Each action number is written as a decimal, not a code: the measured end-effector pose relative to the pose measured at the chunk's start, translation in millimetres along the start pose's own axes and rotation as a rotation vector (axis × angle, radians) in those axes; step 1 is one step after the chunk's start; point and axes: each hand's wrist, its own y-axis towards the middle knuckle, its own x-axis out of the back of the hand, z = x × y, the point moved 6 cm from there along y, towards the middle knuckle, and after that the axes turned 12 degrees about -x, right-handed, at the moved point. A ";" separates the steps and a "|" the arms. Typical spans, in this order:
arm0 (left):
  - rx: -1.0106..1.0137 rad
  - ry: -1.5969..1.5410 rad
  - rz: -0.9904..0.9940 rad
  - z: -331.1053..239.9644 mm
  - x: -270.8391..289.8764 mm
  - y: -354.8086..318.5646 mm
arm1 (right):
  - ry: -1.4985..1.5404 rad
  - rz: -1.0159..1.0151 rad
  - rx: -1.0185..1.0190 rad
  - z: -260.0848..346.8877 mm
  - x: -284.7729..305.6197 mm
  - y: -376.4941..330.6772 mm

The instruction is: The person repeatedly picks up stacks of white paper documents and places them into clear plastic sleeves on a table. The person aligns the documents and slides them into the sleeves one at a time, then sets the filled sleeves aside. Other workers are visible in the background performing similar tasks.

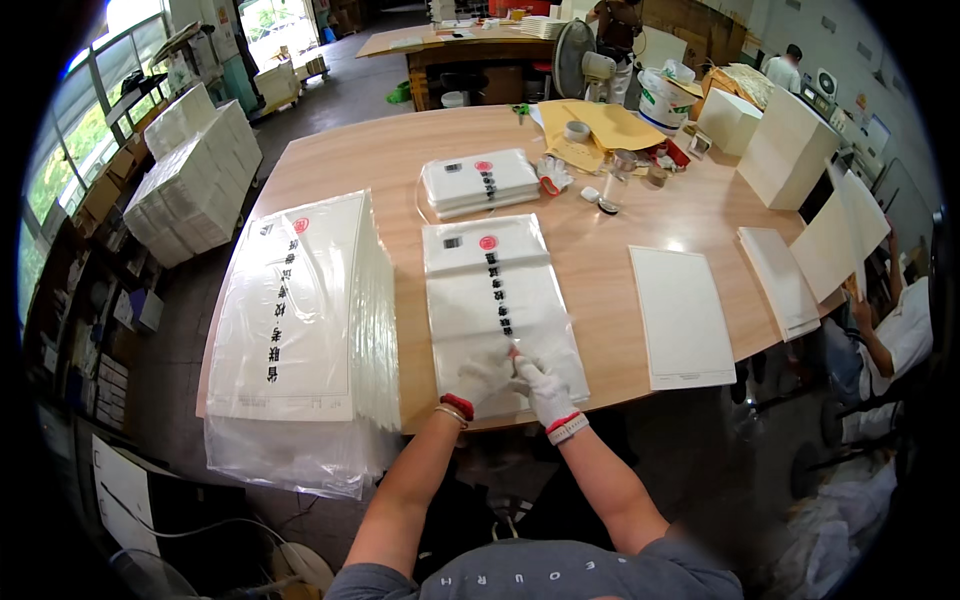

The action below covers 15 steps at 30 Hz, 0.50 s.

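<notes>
A white printed packet in a clear plastic bag (495,290) lies in front of me, with black characters and a red round mark. Both my hands wear white gloves with red cuffs and meet over the packet's near half. My left hand (482,380) rests low over the plastic, its fingers blurred against the white. Close beside it, my right hand (543,388) has its fingers drawn together at a small red spot that I cannot make out. On the left stands a tall stack of bagged packets (300,320), their clear plastic ends hanging past the table edge.
A smaller packet stack (482,180) lies beyond. White boards (683,315) lie right, near a seated person (890,330) holding a board. Tape rolls (577,131), a glove (553,173), yellow envelopes (600,130), a bucket (665,98) and a fan (575,62) are at the back.
</notes>
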 end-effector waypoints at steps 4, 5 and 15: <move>0.093 -0.747 -0.442 -20.9 54.7 24.0 | -0.943 -0.396 0.226 35.2 54.2 -22.1; 0.128 -0.697 -0.396 -34.0 53.7 28.2 | -1.124 -0.485 0.354 26.1 80.7 -25.9; 0.080 -0.418 -0.048 -165.6 43.3 36.5 | -1.406 -0.287 0.508 37.4 -28.7 19.6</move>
